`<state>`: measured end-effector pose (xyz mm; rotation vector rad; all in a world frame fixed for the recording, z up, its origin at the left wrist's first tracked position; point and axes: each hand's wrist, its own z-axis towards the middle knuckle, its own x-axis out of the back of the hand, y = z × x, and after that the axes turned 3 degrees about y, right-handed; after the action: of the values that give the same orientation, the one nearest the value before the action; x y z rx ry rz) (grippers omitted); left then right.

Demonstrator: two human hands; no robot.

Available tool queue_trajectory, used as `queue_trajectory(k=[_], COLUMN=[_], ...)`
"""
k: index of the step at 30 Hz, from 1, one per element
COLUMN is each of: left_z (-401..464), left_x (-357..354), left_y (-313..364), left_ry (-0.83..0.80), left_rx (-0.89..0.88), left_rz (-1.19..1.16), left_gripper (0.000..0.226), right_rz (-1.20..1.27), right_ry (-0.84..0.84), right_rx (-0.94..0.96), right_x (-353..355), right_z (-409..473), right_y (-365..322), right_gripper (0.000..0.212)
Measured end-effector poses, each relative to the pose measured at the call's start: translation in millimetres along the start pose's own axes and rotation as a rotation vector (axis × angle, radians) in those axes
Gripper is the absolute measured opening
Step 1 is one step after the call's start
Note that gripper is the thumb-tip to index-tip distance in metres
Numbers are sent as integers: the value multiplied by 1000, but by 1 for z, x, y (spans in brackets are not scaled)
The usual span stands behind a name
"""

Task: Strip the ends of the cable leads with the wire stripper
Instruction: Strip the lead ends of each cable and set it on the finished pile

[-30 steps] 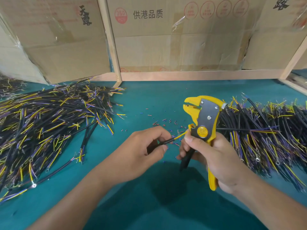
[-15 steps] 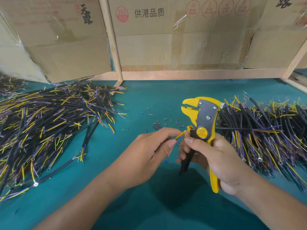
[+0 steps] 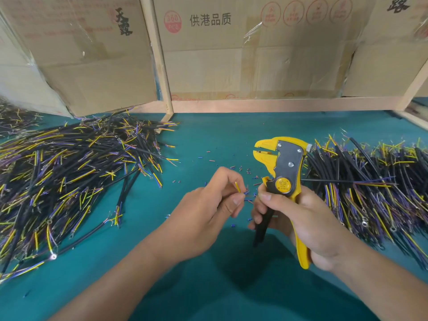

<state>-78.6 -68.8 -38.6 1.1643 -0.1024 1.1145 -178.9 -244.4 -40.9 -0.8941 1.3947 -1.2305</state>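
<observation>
While gripping the yellow-and-grey plastic wire stripper (image 3: 283,172) upright by its handles, right hand (image 3: 298,218) low and right of centre, thumb laid across the front just under the round yellow label, fingers wrapped round the black handle and the yellow handle. Stripper mouth up and facing left, toothed yellow parts standing a little apart, nothing seen between them. Just beside it on the left, left hand (image 3: 208,209), fingers curled, thumb and forefinger pinching the thin yellow cable lead (image 3: 237,186); only the short tip of that lead showing above the fingers, tilted up and slightly left, the rest hidden inside the hand. Tip near the stripper's lower body, well below the mouth and not touching it. Whether the tip is bared cannot be told.

Underneath, flat teal-green work mat (image 3: 208,140). Spread over its left side, large loose heap of black-sheathed cables with yellow and purple leads (image 3: 69,172), some ending in small metal ring terminals. Along the right side behind the stripper, second heap of black cables with yellow and purple leads (image 3: 370,186), one thin black strand lying level across it toward the tool. Between the heaps, just beyond the hands, scattered tiny blue and red insulation scraps (image 3: 240,169). At the back, brown cardboard boxes (image 3: 208,54) printed with red stamps and black characters, set behind a pale wooden frame (image 3: 162,66).
</observation>
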Motion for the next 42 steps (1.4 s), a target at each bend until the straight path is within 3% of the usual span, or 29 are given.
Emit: queue_trajectory(k=[4, 11, 18, 29, 36, 42], left_z=[2, 2, 3, 2, 2, 2], left_x=[9, 21, 20, 17, 17, 17], left_y=[-4, -8, -4, 0, 1, 2], left_ry=[62, 145, 151, 105, 94, 89], left_rx=[-14, 0, 8, 0, 16, 33], left_rz=[-34, -20, -59, -21, -66, -100], left_gripper=[12, 17, 17, 16, 18, 17], right_rz=[77, 202, 192, 163, 152, 172], right_ry=[-2, -227, -351, -375, -415, -357], right_rx=[-59, -313, -298, -251, -271, -326], right_x=[4, 5, -4, -4, -2, -5], right_z=[3, -2, -9, -10, -9, -11], right_y=[-5, -6, -2, -2, -2, -3], right_gripper=[10, 21, 20, 19, 35, 27])
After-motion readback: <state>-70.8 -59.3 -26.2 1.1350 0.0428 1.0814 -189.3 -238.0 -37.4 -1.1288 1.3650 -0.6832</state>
